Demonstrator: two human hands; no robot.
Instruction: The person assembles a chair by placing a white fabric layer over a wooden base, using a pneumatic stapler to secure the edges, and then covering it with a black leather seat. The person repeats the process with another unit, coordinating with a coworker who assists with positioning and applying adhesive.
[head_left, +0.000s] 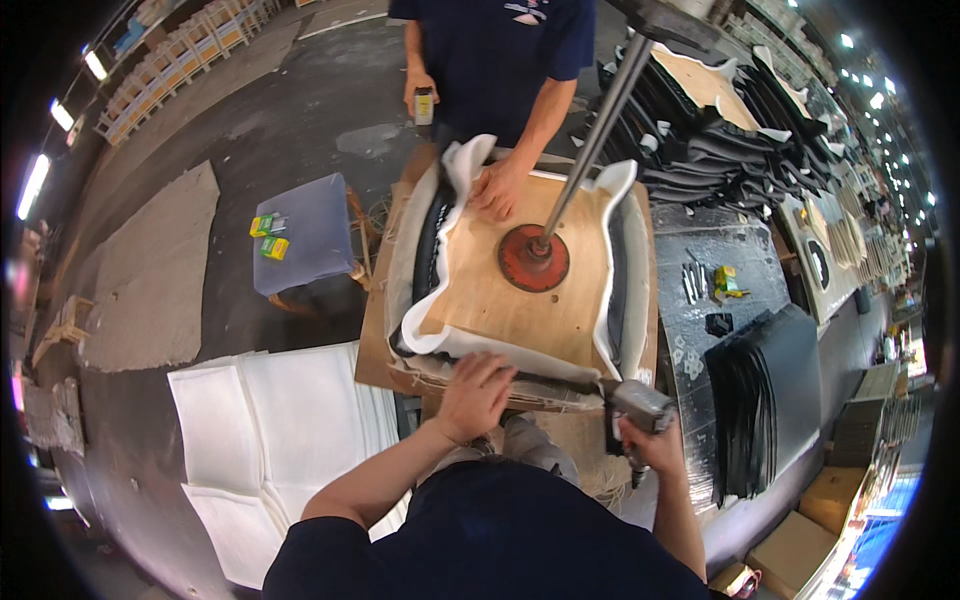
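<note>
Head view: foam-wrapped plywood seat panel

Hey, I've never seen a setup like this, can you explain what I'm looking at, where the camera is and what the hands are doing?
The camera sits on a person's head, looking down, so the rounded edges are lens bending. Below are that person's own arms. The left hand presses white padding over the near edge of a plywood seat board. The right hand grips a grey staple gun. A red round pad on a metal pole clamps the board down. Opposite, a co-worker's hand rests on the board. White foam sheets lie to the left.
</note>
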